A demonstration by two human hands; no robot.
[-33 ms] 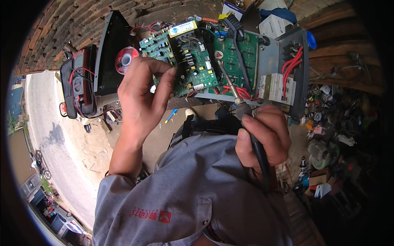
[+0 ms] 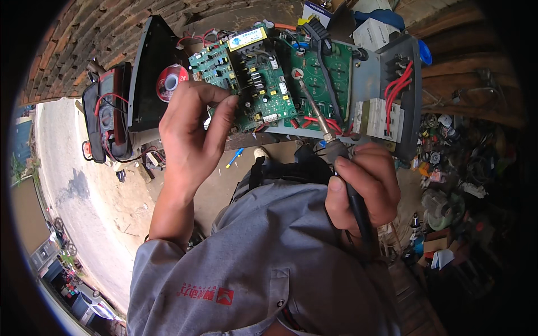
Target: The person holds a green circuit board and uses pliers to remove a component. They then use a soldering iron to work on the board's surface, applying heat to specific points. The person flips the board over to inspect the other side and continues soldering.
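My right hand (image 2: 367, 190) grips a soldering iron (image 2: 336, 147) by its dark handle. The metal tip points up and left, over the larger green circuit board (image 2: 336, 70) in the opened device; whether it touches is unclear. At the left edge of the smaller, populated circuit board (image 2: 272, 103), my left hand (image 2: 193, 126) is closed in a pinch, thumb against index finger. Anything between those fingertips is too small to make out. A red-labelled solder spool (image 2: 171, 81) is just behind the left hand, by a black panel (image 2: 151, 73).
Red wires (image 2: 398, 92) run along the grey metal casing (image 2: 372, 70) at the right. A multimeter in a dark case (image 2: 109, 117) stands at the left. A thick black cable (image 2: 324, 67) crosses the larger board. Mixed clutter (image 2: 443, 190) covers the floor at right.
My right hand has shifted very slightly to the right with the soldering iron. My left hand keeps its pinch at the board's edge.
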